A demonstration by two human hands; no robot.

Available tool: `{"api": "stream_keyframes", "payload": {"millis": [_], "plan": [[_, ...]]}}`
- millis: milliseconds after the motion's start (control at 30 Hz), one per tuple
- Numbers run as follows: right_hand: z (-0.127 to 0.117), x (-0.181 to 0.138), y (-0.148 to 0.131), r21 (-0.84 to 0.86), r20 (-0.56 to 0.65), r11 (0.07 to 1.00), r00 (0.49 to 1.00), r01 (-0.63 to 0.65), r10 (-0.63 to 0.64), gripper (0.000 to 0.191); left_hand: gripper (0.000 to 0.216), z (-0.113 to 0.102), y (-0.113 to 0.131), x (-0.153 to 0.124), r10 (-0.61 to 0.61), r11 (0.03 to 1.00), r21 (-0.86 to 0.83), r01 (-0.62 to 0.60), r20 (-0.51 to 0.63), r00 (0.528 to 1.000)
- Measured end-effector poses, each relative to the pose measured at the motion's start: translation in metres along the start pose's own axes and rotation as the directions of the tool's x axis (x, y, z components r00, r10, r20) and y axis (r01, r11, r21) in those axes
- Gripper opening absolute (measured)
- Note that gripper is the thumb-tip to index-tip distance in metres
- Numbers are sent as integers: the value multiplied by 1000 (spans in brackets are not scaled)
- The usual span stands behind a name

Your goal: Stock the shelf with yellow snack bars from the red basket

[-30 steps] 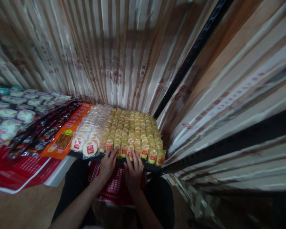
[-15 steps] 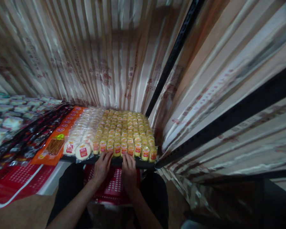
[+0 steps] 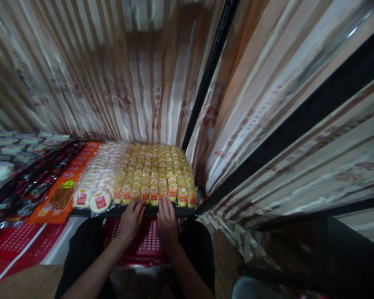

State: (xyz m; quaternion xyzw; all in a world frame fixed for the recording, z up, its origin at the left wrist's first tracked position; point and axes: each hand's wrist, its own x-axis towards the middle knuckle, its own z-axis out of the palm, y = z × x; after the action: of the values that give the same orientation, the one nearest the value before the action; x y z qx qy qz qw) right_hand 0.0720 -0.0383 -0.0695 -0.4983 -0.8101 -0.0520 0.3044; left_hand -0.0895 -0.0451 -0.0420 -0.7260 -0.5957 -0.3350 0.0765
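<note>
Small yellow cakes in clear wrappers with red labels stand in packed rows on a dark shelf. My left hand rests its outstretched, slightly bent fingertips against the lower front of the nearest row, left of its middle. A short way to the right, my right hand has its fingers extended flat against the front packs. Neither hand has a pack lifted. The fingers partly cover the packs' lower ends. Left of the cakes lie round white wrapped biscuits, overlapping in rows.
An orange snack bag, dark shiny packets and white packets fill the left. A red basket sits below the shelf edge. Pale printed curtains hang behind, with a black post at the right.
The view has swung slightly right, so the shelf shows further left. Both hands have slid a little to the right along the front row of cakes, which stays in place.
</note>
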Motion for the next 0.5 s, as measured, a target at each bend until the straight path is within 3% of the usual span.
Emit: {"api": "stream_keyframes", "payload": {"millis": [133, 267, 500], "plan": [[-3, -1, 0, 6, -3, 999, 999, -37, 37, 49, 22, 0, 0, 1, 31, 999, 12, -30, -57, 998], [-9, 3, 8, -64, -150, 984, 976, -169, 157, 50, 31, -6, 1, 2, 113, 990, 104, -99, -137, 984], [-23, 32, 22, -159, -263, 901, 897, -403, 354, 53, 56, 1, 11, 24, 106, 971, 228, -79, -106, 989]]}}
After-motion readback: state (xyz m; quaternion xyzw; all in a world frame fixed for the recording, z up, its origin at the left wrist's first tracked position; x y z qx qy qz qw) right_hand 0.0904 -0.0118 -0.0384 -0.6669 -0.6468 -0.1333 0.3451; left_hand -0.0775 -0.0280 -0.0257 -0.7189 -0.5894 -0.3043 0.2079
